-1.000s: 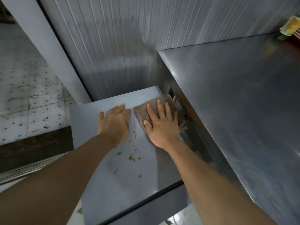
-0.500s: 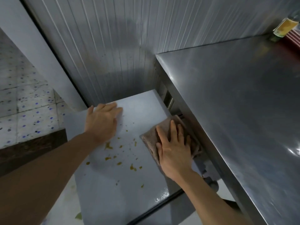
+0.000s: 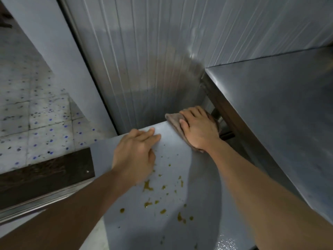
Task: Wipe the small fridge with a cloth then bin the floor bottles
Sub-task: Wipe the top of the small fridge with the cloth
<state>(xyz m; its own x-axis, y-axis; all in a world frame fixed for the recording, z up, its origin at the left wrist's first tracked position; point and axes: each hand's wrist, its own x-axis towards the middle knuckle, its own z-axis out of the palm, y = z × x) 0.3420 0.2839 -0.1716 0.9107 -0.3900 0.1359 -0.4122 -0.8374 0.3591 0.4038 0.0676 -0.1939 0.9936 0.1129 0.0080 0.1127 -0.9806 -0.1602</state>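
The small fridge's grey top [image 3: 173, 141] fills the lower middle of the head view, dotted with yellow-brown spills [image 3: 147, 185]. My right hand [image 3: 199, 129] presses flat on a brown cloth [image 3: 173, 120] at the top's far right corner, close to the ribbed wall. Most of the cloth is hidden under that hand. My left hand [image 3: 134, 154] rests palm down on the fridge top near its far left edge, fingers together, holding nothing. No bottles are in view.
A steel counter [image 3: 281, 123] stands higher on the right, tight against the fridge. A ribbed metal wall [image 3: 162, 51] rises behind. Speckled floor tiles [image 3: 36, 114] and a dark threshold strip [image 3: 45, 177] lie to the left.
My right hand has slid the cloth from the right edge up to the far right corner of the fridge top. My left hand has stayed near the far left edge.
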